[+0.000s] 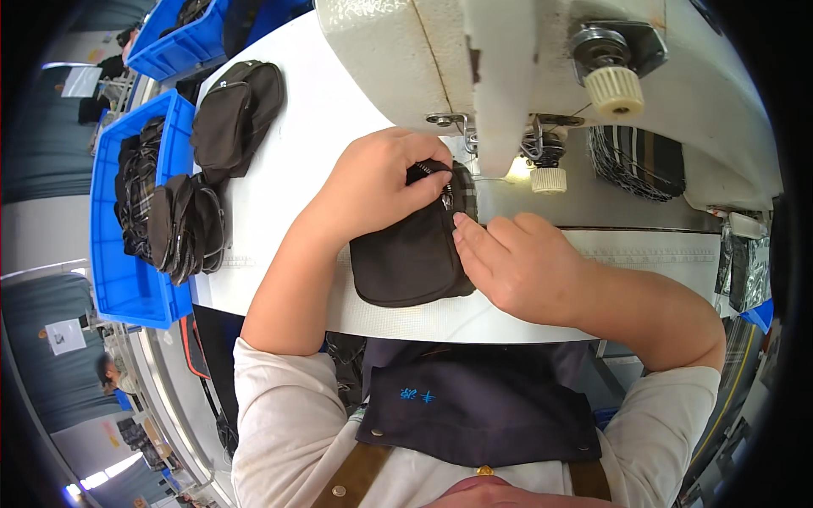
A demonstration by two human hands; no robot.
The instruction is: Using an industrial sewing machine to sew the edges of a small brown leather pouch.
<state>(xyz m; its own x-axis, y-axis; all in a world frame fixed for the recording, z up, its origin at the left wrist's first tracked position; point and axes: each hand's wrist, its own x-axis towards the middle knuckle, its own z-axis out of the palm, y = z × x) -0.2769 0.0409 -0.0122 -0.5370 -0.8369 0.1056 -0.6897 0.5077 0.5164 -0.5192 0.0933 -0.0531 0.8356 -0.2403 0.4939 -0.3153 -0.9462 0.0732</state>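
sewing machine [398, 63] blocks beyond dark pouch [402, 267]; tabletop [292, 161] lies open left

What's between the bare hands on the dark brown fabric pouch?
Silver zipper pull and a strip of the dark brown pouch, between left hand and right hand; seen in head view.

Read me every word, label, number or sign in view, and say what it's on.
Dark apron: blue stitched characters, which I won't copy out.
White tabletop: faint ruler-like markings, too small to read.
Upper white sheet and lower white sheet, far left: too small to read.
Dark pouch being handled: no lettering shows.
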